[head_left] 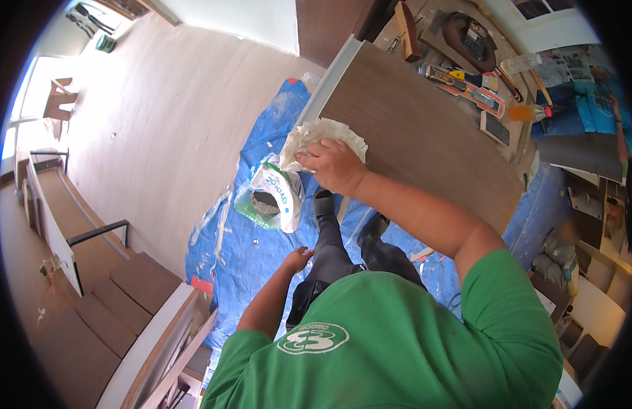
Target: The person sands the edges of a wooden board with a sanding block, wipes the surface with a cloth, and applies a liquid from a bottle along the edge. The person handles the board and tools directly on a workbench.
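Note:
My right hand (335,163) is closed on a crumpled cream rag (340,131), resting at the pale-edged end of a brown board (425,143). Low by my thigh, my left hand (299,258) hangs empty with its fingers loosely bent and apart. Below the rag, a white-and-green plastic sack (275,183) with grey material visible in its mouth lies on a blue tarp (227,279), beside my feet.
Tools (459,85), an orange-liquid bottle (524,113) and a clear bottle crowd a worktop at upper right. Another person's arm (619,129) shows at far right. Brown panels (118,307) and a black rail (98,232) are at left, beside pale flooring (139,123).

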The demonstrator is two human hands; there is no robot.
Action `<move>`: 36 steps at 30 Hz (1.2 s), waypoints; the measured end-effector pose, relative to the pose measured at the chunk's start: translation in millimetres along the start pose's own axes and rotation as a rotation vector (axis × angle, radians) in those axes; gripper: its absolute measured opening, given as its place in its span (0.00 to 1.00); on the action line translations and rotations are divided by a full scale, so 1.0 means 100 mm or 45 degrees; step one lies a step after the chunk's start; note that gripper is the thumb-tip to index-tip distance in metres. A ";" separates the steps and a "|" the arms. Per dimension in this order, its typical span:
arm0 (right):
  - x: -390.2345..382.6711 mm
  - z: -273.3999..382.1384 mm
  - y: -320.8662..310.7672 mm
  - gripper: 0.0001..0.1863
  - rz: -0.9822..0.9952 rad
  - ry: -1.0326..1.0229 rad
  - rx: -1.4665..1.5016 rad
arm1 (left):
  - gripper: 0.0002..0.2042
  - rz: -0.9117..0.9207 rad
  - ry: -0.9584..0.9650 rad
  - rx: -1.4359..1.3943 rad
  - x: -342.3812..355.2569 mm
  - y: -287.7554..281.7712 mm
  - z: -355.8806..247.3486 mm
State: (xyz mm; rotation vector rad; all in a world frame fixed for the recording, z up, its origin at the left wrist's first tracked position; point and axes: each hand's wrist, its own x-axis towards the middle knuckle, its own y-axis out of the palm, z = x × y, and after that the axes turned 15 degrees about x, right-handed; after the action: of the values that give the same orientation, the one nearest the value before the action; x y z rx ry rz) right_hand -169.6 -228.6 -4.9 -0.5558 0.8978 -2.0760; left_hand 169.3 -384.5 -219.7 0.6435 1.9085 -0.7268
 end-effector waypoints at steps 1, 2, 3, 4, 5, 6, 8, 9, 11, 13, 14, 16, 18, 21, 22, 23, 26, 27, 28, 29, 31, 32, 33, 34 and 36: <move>0.05 -0.17 -0.04 0.23 -0.111 -0.018 -0.039 | 0.38 -0.026 0.025 0.006 0.03 -0.05 0.00; 0.16 -0.39 -0.10 0.21 -0.220 -0.038 -0.076 | 0.38 -0.053 0.049 0.012 0.05 -0.08 0.01; 0.27 -0.62 -0.17 0.19 -0.326 -0.063 -0.117 | 0.37 -0.081 0.074 0.012 0.07 -0.10 0.01; 0.39 -0.76 -0.35 0.18 -0.332 0.088 -0.099 | 0.37 -0.088 0.057 0.017 0.06 -0.11 -0.01; 0.49 -0.90 -0.56 0.17 -0.339 0.249 -0.084 | 0.37 -0.088 0.043 0.028 0.01 -0.14 -0.05; 0.59 -1.09 -0.74 0.16 -0.358 0.382 -0.114 | 0.36 -0.085 0.030 0.048 -0.03 -0.17 -0.08; 0.77 -1.38 -1.02 0.16 -0.413 0.580 -0.188 | 0.36 -0.072 0.017 0.079 -0.07 -0.16 -0.06; 0.88 -1.48 -1.11 0.18 -0.453 0.648 -0.232 | 0.35 -0.066 0.010 0.097 -0.08 -0.15 -0.03; 0.98 -1.58 -1.17 0.19 -0.528 0.755 -0.272 | 0.35 -0.073 0.019 -0.007 -0.13 -0.08 0.05; 1.08 -1.60 -1.13 0.21 -0.605 0.826 -0.256 | 0.35 -0.068 0.016 -0.025 -0.20 -0.09 0.07; 1.06 -1.59 -1.15 0.21 -0.552 0.874 -0.249 | 0.34 -0.056 0.002 0.009 -0.22 -0.09 0.07; 0.88 -1.61 -1.17 0.21 -0.525 0.900 -0.227 | 0.32 -0.052 -0.038 0.065 -0.25 -0.12 0.10; 0.53 -1.69 -1.18 0.20 -0.725 0.930 -0.113 | 0.33 -0.059 -0.032 0.075 -0.20 -0.16 0.12; -0.07 -1.60 -1.29 0.21 -0.609 0.956 -0.191 | 0.32 -0.059 -0.021 0.078 -0.12 -0.18 0.27; -0.29 -1.54 -1.35 0.22 -0.554 0.991 -0.176 | 0.32 -0.051 -0.010 0.081 -0.10 -0.17 0.30; -0.52 -1.50 -1.38 0.22 -0.591 1.074 -0.179 | 0.32 -0.065 -0.006 0.082 -0.09 -0.19 0.29; -1.29 -1.48 -1.55 0.23 -0.558 1.296 -0.251 | 0.33 -0.084 0.025 0.100 -0.06 -0.24 0.29; -1.60 -1.60 -1.63 0.21 -0.692 1.331 -0.261 | 0.33 -0.080 0.050 0.114 -0.01 -0.25 0.28; -1.87 -1.72 -1.64 0.20 -0.827 1.367 -0.274 | 0.33 -0.073 0.077 0.130 0.03 -0.26 0.26; -2.02 -1.83 -1.61 0.18 -0.895 1.298 -0.316 | 0.33 -0.066 0.081 0.137 0.05 -0.27 0.21; -1.89 -1.80 -1.60 0.17 -1.014 1.138 -0.366 | 0.33 -0.070 0.057 0.141 0.03 -0.27 0.19; -1.77 -1.81 -1.55 0.17 -0.822 1.181 -0.246 | 0.33 -0.066 0.059 0.126 0.02 -0.27 0.18; -1.29 -1.56 -1.53 0.16 -0.728 1.347 0.142 | 0.33 -0.077 0.038 0.101 -0.01 -0.24 0.27; -1.02 -1.54 -1.47 0.16 -0.546 1.251 -0.015 | 0.33 -0.063 0.048 0.093 0.00 -0.21 0.28; -0.38 -1.48 -1.22 0.20 -0.533 0.997 -0.123 | 0.32 -0.042 0.039 0.161 -0.05 -0.18 0.31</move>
State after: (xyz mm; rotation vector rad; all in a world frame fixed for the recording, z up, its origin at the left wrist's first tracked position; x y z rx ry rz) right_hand -301.8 -85.0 -12.9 0.0679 1.4130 -2.7006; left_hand 177.1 -420.0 -222.4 0.7062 1.9160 -0.8684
